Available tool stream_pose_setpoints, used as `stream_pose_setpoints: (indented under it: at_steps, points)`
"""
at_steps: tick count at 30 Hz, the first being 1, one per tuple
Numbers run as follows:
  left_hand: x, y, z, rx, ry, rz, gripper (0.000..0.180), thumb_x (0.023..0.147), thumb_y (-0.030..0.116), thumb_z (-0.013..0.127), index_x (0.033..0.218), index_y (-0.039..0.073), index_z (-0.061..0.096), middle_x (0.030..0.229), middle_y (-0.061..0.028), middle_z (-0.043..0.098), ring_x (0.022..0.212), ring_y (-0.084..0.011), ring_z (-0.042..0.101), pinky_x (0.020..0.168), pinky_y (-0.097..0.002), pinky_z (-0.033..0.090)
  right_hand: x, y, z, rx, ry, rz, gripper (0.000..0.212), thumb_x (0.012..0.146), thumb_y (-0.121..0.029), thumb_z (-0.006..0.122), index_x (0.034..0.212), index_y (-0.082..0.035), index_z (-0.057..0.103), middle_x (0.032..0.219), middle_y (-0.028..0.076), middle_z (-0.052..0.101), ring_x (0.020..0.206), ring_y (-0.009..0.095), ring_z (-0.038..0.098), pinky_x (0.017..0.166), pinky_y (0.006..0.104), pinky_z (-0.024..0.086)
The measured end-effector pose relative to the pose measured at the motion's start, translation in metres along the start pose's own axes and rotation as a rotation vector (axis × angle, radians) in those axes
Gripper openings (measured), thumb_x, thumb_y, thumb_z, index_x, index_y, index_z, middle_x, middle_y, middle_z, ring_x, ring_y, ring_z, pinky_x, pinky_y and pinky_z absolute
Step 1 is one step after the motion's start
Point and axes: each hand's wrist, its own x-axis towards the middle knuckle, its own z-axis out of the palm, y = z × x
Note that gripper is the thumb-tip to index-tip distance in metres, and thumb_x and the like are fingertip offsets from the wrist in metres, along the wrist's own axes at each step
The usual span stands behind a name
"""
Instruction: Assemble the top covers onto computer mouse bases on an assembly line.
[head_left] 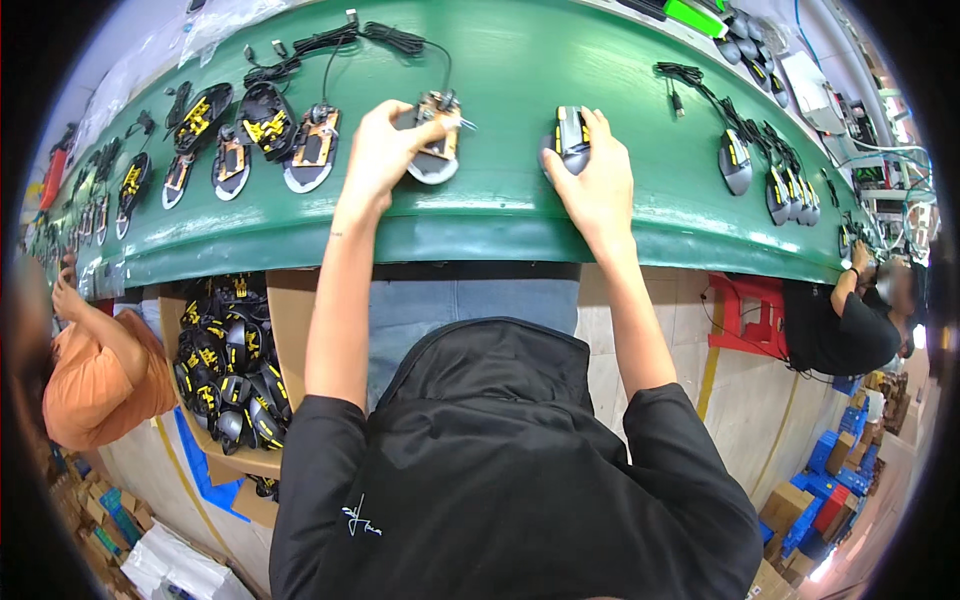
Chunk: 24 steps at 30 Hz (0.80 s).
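My left hand (pixel 383 150) is closed on an opened computer mouse base (pixel 436 165), its thumb lying across the circuit board and its fingers by the left edge. A black cable runs from the far end of this base to a coiled bundle (pixel 395 38). To the right, my right hand (pixel 600 178) grips a grey and black mouse top shell (pixel 571 135) with some yellow on it, thumb on the near left and fingers along the right side. Both pieces are at the green work surface, well apart from each other. The shell's underside is hidden.
More mouse bases (pixel 312 150) and black-and-yellow shells (pixel 267 122) lie at left on the green bench (pixel 490 90). Closed mice (pixel 735 165) with cables rest at right. Below the bench, a carton (pixel 300 330) holds many shells. People sit at both sides, beyond a red stool (pixel 745 318).
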Motion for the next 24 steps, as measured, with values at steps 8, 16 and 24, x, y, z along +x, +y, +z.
stream_pose_setpoints:
  at_steps: [8, 16, 24]
  points:
    - [-0.055, -0.004, 0.019, -0.888, -0.271, -0.024, 0.041, 0.083, 0.0, 0.065, 0.121, -0.007, 0.05, 0.113, -0.0224, 0.062, 0.101, -0.0343, 0.066, 0.085, -0.044, 0.058, -0.013, -0.046, -0.021, 0.263, 0.094, 0.003, 0.036, 0.082, -0.017, 0.071, 0.114, -0.003, 0.064, 0.107, 0.019, 0.066, 0.096, 0.025, 0.064, 0.084, 0.0351, 0.051]
    - [-0.059, 0.001, 0.017, -0.933, -0.296, -0.036, 0.034, 0.093, 0.015, 0.059, 0.124, 0.001, 0.051, 0.113, -0.0128, 0.061, 0.103, -0.0257, 0.064, 0.083, -0.0457, 0.06, 0.003, -0.068, 0.004, 1.042, -0.378, 0.373, 0.031, 0.086, -0.016, 0.073, 0.109, 0.003, 0.064, 0.085, 0.011, 0.072, 0.074, 0.013, 0.066, 0.069, 0.0224, 0.05]
    - [-0.058, -0.006, 0.021, -0.886, -0.153, 0.0, 0.038, 0.103, 0.031, 0.044, 0.126, 0.001, 0.052, 0.109, -0.0085, 0.064, 0.095, -0.016, 0.064, 0.08, -0.0315, 0.055, -0.011, -0.104, 0.017, 0.767, 0.086, 0.011, 0.02, 0.079, -0.005, 0.074, 0.096, 0.0, 0.064, 0.076, 0.01, 0.069, 0.067, 0.015, 0.067, 0.061, 0.0253, 0.051]
